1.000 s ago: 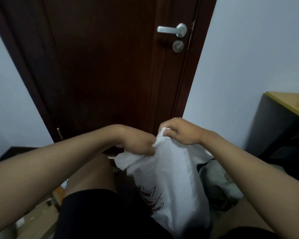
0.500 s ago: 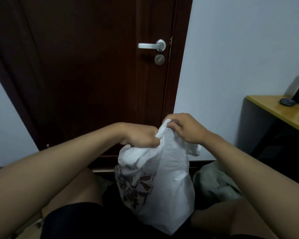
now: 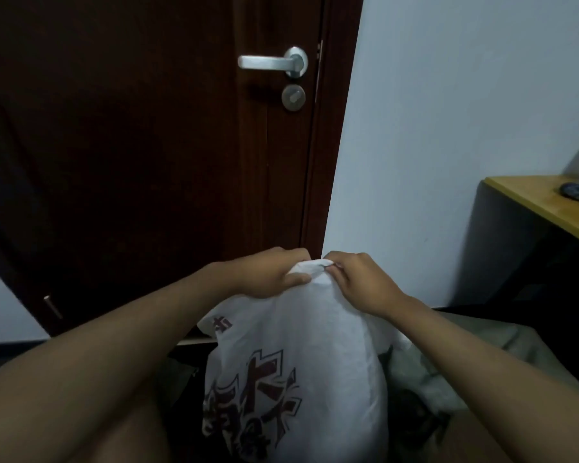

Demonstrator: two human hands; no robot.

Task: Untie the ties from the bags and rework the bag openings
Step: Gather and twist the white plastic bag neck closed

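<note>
Working: top of the white bag (image 3: 315, 345), both hands bunched at its neck
Left hand (image 3: 274, 275): clenched round the gathered plastic on the near-left of the neck, thumb pressed across the front just under the knot
Right hand (image 3: 358, 279): fingertips pinching the small twisted knob of plastic at the very top — thumb and forefinger meeting on it, other fingers curled behind
Knot (image 3: 315, 264): squeezed between the two sets of fingers, tight and rounded, no separate tie visible; cannot tell whether it is a tie or the bag's own handles
Bag position: hanging straight below the fingers, full and rounded, dark red print facing up, resting between the knees
Changed since a second ago: fingers closer together on the neck; right hand shifted from a fistful of loose plastic to a fine pinch at the tip; bag turned so the print now faces forward and sits lower under the hands
Meaning for the task: grip settled, picking at the knot likely begun — opening not yet loosened, mouth still shut
Beyond the fingers: dark wooden door (image 3: 131, 145) with a silver handle (image 3: 274, 61)
Right of the fingers: pale wall, yellow-topped desk (image 3: 542, 205), well apart
Below the right wrist: another pale crumpled bag (image 3: 448, 372), untouched
</note>
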